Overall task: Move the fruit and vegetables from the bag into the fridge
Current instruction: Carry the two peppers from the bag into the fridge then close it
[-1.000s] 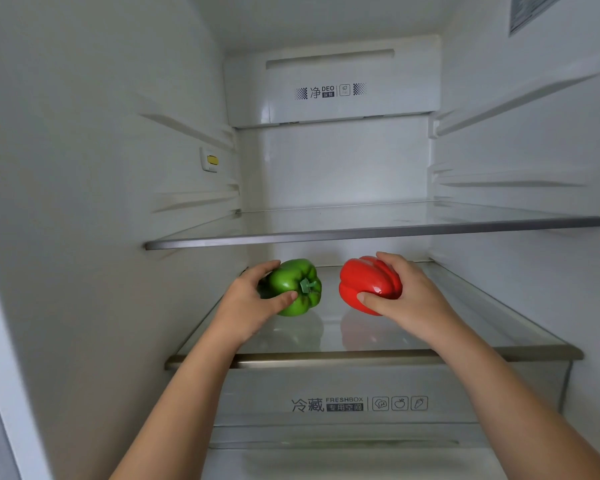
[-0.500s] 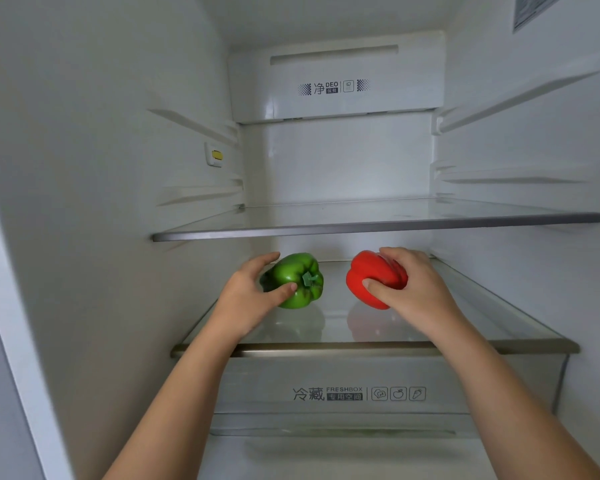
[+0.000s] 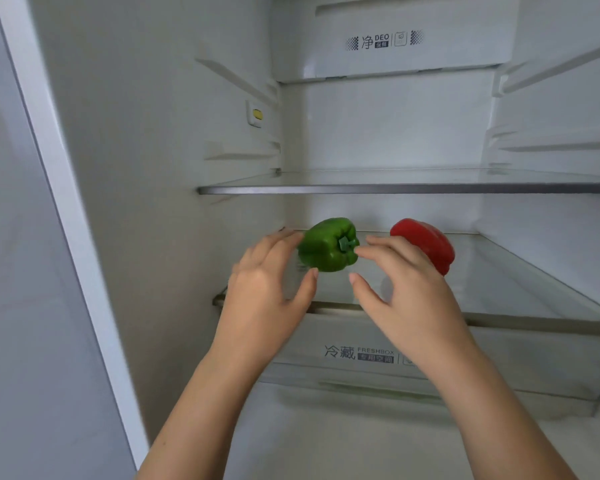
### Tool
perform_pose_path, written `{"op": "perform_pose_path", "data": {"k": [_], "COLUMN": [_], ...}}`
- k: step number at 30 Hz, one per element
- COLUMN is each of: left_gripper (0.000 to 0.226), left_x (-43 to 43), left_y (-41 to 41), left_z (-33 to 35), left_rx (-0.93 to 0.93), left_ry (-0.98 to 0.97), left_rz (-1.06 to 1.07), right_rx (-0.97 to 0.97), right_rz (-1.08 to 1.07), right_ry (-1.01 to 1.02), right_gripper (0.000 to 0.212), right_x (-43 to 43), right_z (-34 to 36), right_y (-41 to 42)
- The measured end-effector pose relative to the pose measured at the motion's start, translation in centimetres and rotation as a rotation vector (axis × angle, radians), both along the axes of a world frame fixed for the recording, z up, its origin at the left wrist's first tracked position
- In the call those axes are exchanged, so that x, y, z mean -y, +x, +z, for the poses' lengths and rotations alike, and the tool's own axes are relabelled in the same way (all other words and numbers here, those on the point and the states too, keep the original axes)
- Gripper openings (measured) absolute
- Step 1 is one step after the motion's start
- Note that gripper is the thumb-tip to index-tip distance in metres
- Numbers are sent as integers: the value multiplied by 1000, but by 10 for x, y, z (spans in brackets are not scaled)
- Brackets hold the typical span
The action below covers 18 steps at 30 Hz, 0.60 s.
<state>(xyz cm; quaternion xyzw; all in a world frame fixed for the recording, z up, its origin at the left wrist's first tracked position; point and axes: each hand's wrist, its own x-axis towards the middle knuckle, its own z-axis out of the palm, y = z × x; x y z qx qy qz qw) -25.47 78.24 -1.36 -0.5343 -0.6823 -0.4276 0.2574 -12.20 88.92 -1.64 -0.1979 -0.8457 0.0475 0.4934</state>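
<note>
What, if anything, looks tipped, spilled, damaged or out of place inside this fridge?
Only one thing stands out: the green pepper lies on its side on the lower glass shelf, stem pointing outward. The red pepper sits beside it, apart. No spill or damage shows. Both the left hand and right hand are open.

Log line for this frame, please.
left hand open | right hand open | green pepper, red pepper on lower shelf

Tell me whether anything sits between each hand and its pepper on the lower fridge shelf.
Nothing visible does. The left hand is open just in front of the green pepper, and the right hand is open in front of the red pepper, partly covering it from view. Both peppers rest on the lower glass shelf.
</note>
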Motion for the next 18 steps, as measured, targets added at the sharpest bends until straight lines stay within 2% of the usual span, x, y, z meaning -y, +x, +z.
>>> {"op": "perform_pose_path", "data": {"k": [6, 10, 18], "left_gripper": [36, 31, 28], "left_x": [56, 93, 171], "left_y": [17, 21, 21], "left_z": [-24, -39, -60], "left_rx": [-134, -216, -190], "left_ry": [60, 51, 7], "left_rz": [174, 310, 569], "right_rx": [34, -2, 22], "right_rz": [115, 256, 490], "right_ry": [65, 123, 169], "right_gripper": [35, 30, 29], "right_x": [38, 68, 130], "right_z": [-10, -24, -44], "right_y": [-13, -29, -57]}}
